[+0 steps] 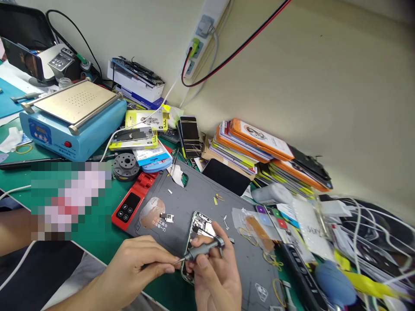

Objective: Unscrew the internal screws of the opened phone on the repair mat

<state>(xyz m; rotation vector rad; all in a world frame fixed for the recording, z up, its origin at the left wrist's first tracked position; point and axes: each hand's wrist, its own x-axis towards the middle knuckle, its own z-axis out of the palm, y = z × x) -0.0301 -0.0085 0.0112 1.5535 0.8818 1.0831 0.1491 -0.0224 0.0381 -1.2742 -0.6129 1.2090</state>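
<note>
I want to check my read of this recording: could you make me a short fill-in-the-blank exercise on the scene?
1. The left hand has its fingertips at the tip of a ____, whose handle the right hand holds.
2. The opened phone lies on a large grey ____.
3. The round button on the front of the blue machine is ____.

Missing words: screwdriver; mat; red.

Phone point(202, 225) on mat point(194, 190), machine point(89, 133) behind — left

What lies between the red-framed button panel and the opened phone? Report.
Between panel and phone, the head view shows a round brownish patch and a small silvery part.
</note>
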